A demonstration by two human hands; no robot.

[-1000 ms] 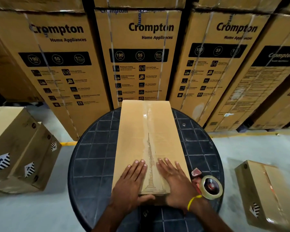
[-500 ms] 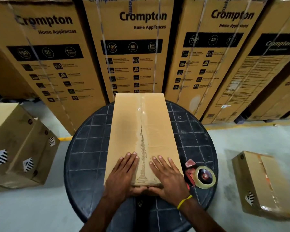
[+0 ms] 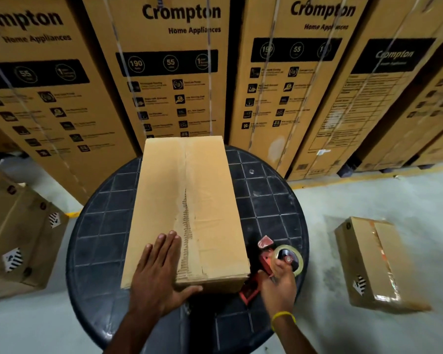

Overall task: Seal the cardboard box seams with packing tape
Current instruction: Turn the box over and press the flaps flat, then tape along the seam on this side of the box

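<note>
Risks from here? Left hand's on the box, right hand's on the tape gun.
1. The seam looks torn and ragged along its near stretch, so tape may bond poorly there.
2. Only the left hand, flat on the near left corner, steadies the cardboard box. A tape pull could slide it on the table, and its far end already reaches the far rim.
3. The right hand grips the tape dispenser close to the box wall and may snag on lifting.

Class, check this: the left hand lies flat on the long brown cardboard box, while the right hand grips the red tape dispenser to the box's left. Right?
One slip: the head view shows the red tape dispenser to the right of the long brown cardboard box, gripped by the right hand. The left hand does lie flat on the box.
</note>
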